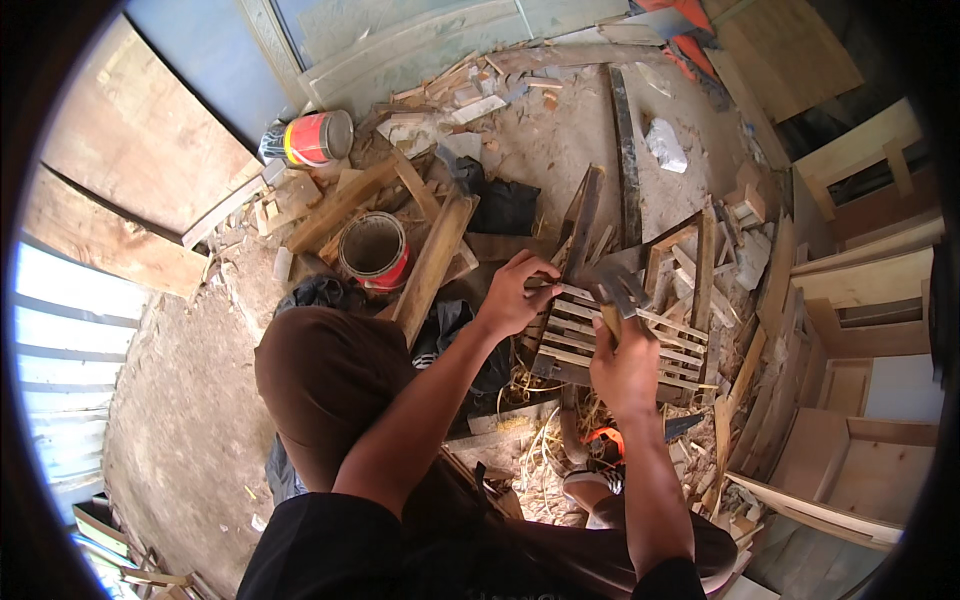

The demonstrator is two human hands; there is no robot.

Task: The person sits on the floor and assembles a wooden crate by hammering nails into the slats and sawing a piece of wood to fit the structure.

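Observation:
My right hand [625,372] is wrapped round the handle of a hammer [627,290], its dark metal head raised over a small rack of thin wooden slats [665,352]. The slats lie side by side across darker wooden bars. At the rack's far left corner my left hand [518,292] is closed in a pinch, close to the end of a slat. What sits between its fingertips is too small to make out. An orange-handled tool [605,436] lies low, beyond my foot, partly hidden by my right forearm.
Left of the rack stand a red paint bucket [374,250] and a long wooden beam [437,265]. Another paint can [318,138] lies on its side farther off. Scrap wood and shavings cover the ground around the rack. Wooden frames [865,325] line the right side.

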